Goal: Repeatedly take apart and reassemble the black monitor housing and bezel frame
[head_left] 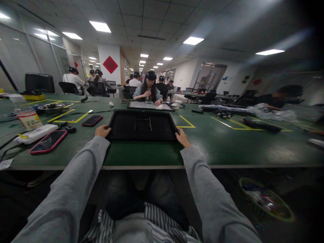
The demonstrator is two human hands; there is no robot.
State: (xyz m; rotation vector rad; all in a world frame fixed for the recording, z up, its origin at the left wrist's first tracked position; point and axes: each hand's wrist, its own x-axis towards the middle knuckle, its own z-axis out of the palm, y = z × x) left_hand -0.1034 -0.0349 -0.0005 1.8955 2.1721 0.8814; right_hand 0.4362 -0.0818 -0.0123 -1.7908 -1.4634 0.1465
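Observation:
A black rectangular panel with a raised rim, like the back cover of a monitor (124,126), lies on the green table in front of me. Two thin light strips stand out near its middle. My left hand (102,131) grips its left edge, thumb on top. On the opposite edge, my right hand (183,137) holds the panel the same way. The fingers under the rim are hidden on both sides. Just beyond the panel, a flat grey-white screen panel (152,105) lies before a person seated across the table.
To my left are a dark phone (92,120), a pink-edged phone (49,141), a white power strip (36,133), a bottle (26,114) and a metal bowl (51,107). Plastic wrap (272,112) lies at right. A waste basket (267,200) stands below the table's front edge (253,166).

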